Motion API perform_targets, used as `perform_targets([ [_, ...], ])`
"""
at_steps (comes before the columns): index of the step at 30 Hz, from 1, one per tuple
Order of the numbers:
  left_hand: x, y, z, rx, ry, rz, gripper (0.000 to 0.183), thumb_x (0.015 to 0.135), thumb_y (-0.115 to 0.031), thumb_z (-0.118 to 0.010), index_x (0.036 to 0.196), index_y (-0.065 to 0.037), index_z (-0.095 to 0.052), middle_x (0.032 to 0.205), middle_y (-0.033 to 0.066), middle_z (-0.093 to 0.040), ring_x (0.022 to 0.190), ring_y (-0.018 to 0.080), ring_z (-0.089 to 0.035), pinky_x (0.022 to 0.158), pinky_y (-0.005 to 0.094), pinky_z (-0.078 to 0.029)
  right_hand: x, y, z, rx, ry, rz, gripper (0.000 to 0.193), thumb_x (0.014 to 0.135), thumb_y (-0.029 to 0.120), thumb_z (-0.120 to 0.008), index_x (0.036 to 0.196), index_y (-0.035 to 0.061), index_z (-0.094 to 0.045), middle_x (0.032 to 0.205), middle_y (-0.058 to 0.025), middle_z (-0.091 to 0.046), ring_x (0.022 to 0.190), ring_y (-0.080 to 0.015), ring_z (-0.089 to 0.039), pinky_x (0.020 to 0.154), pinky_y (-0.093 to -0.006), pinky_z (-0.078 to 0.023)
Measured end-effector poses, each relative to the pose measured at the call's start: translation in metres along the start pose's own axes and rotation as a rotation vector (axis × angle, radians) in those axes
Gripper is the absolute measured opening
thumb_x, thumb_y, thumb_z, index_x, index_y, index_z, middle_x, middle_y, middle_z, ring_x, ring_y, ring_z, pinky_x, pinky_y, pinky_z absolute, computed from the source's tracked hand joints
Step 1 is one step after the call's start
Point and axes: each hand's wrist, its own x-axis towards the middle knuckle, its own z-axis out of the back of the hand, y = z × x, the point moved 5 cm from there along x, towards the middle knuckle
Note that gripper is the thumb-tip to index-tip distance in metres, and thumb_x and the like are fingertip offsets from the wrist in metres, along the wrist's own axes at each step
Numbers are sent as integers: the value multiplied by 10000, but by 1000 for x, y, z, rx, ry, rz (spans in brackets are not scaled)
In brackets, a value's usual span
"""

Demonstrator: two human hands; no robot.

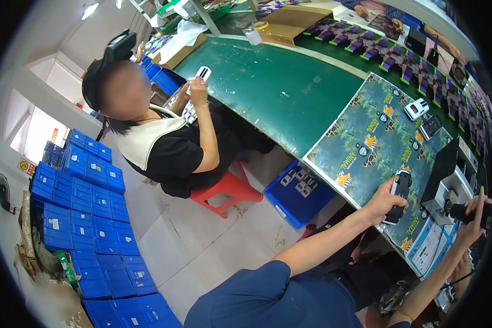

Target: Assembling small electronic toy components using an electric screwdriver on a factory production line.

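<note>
My left hand (385,205) is closed around a toy car (402,186), with its black underside showing and a light body edge. It is held just over the near edge of the patterned mat (344,147). At the far right my right hand (477,217) has its fingers around a black cylindrical grip (467,212) beside a grey metal device (448,191); part of the grip is hidden by the fingers. Farther back on the mat lie a white toy car (416,109) and a dark car part or car (431,127).
On the left a co-worker on a red stool (229,188) holds a white car piece (203,73) over the green table (279,87). A blue bin (295,210) with small parts stands on the floor. Purple-green pieces (388,57) line the far side. Blue crates (95,218) are stacked left.
</note>
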Motion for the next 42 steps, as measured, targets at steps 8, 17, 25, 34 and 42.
perform_targets([
  [8, -7, 8, -2, 14, 13, 6, 495, 711, 100, -659, 1159, -69, -534, 907, 52, -619, 704, 157, -633, 615, 311, -550, -5, 18, -12, -47, -86, -18, 81, 979, 52, -529, 1030, 7, -573, 754, -17, -456, 597, -87, -417, 586, -230, -354],
  [17, -4, -14, 16, 108, -59, -28, 364, 652, 105, -707, 972, -14, -579, 845, 100, -645, 755, 224, -680, 643, 352, -573, -40, 65, -103, 577, -80, -195, 152, 924, 177, -557, 949, 28, -537, 715, -21, -417, 606, -128, -429, 491, -228, -321],
  [25, 7, 7, 15, 89, -72, 43, 402, 791, 110, -637, 1152, -9, -507, 1032, 160, -648, 883, 265, -687, 743, 419, -605, -67, 82, -150, 460, -123, -152, 134, 944, 133, -568, 885, 54, -476, 638, -78, -495, 479, -180, -487, 536, -361, -479],
  [34, 3, 13, 15, 58, -86, 77, 409, 784, 103, -641, 1155, -16, -517, 1031, 144, -654, 870, 256, -691, 729, 407, -595, -81, 63, -162, 410, 135, -70, 135, 983, 182, -488, 934, 56, -485, 710, -31, -480, 530, -111, -467, 593, -309, -451],
  [42, 12, -4, 17, 6, -142, 94, 340, 758, 95, -653, 1066, -13, -558, 949, 118, -662, 809, 230, -678, 691, 373, -584, -72, 66, -181, 270, 103, -129, 179, 897, 102, -619, 886, 82, -442, 693, -41, -481, 514, -120, -468, 537, -295, -429],
])
